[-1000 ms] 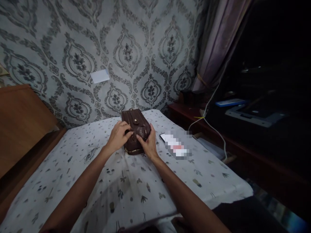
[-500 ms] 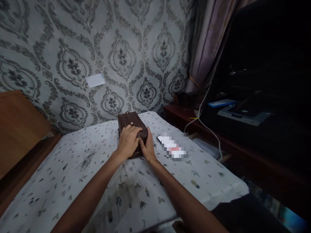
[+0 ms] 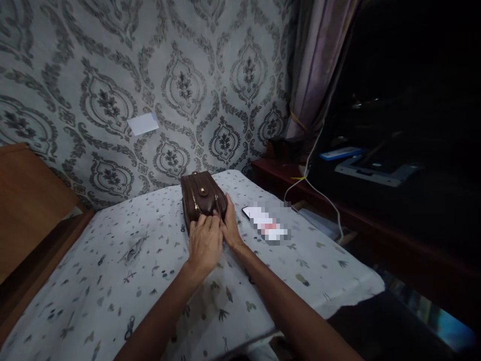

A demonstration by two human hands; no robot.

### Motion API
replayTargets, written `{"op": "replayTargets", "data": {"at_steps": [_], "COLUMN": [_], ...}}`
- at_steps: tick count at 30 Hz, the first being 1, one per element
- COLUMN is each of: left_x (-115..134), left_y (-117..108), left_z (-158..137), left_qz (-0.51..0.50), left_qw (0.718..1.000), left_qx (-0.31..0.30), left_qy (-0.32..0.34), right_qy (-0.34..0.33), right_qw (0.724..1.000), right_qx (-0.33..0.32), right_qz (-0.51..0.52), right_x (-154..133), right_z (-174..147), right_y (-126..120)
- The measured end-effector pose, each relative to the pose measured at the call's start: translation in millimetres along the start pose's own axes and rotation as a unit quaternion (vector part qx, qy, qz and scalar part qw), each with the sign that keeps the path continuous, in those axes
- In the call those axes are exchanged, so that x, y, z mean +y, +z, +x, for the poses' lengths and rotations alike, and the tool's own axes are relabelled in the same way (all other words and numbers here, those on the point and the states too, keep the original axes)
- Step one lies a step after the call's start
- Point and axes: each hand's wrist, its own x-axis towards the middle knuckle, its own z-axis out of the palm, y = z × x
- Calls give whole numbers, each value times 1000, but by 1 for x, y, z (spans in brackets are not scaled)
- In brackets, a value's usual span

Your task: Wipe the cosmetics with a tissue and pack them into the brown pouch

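A dark brown leather bag (image 3: 205, 193) lies on the patterned white cover. It has gold zips and a round gold stud on a tab. My left hand (image 3: 206, 243) is closed at the bag's near end, knuckles up and fingers curled over its edge; the fingertips are hidden, so what exactly they pinch does not show. Along the bag's right near corner, my right hand (image 3: 231, 228) grips the side, its thumb close to the left hand's fingers.
To the right of the bag lies a phone (image 3: 265, 223) with a lit, blurred screen. White cables (image 3: 308, 168) run down beside a dark red table (image 3: 263, 168). A wooden board (image 3: 33, 200) stands at the left, and patterned wallpaper rises behind with a white card (image 3: 143, 124) on it.
My left hand has moved from the bag's top back toward its near end, uncovering the stud and the zips. My right hand stays at the bag's right side.
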Motion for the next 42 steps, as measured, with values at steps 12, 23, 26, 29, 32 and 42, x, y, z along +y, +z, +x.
{"op": "replayTargets", "data": {"at_steps": [12, 23, 26, 29, 32, 42], "left_x": [-4, -21, -28, -32, -34, -43], "left_y": [-12, -19, -7, 3, 10, 7], "left_z": [15, 80, 87, 89, 88, 89], "left_qz": [0, 56, 13, -21, -48, -162], "left_qw": [1000, 998, 1000, 998, 994, 984], "left_qx": [-4, -8, 20, 56, 84, 74], "left_qy": [-25, 41, 3, -32, -43, -13], "right_qy": [-22, -29, -23, -18, -17, -17], "right_qw": [1000, 999, 999, 999, 1000, 999], "right_qx": [-10, 19, 12, 7, 12, 7], "right_qz": [-18, -37, -39, -32, -24, -37], "right_x": [9, 5, 3, 2, 5, 5], "right_z": [1, 4, 4, 3, 4, 4], "right_y": [0, 4, 3, 2, 2, 2]}}
